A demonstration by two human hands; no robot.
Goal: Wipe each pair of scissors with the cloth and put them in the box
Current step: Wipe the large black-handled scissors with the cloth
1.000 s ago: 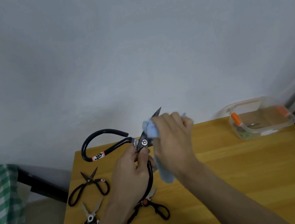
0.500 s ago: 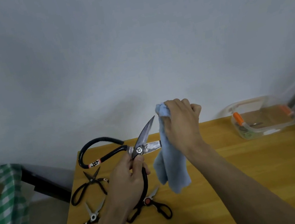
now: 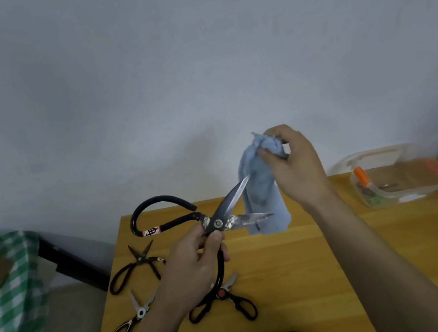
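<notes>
cloth [image 3: 261,187] lifted higher, pinched by fingers [image 3: 270,154]

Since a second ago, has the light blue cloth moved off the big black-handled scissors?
Yes. The light blue cloth has lifted up and right, toward the clear plastic box, baring both blades.

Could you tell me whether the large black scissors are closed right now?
No, the large black scissors are held by the left hand with both blades spread apart.

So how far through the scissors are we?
Done: the clear box already holds something, unclear what. In hand: left hand grips the big black scissors, blades open; right hand holds the blue cloth. Left: four pairs on the table.
</notes>
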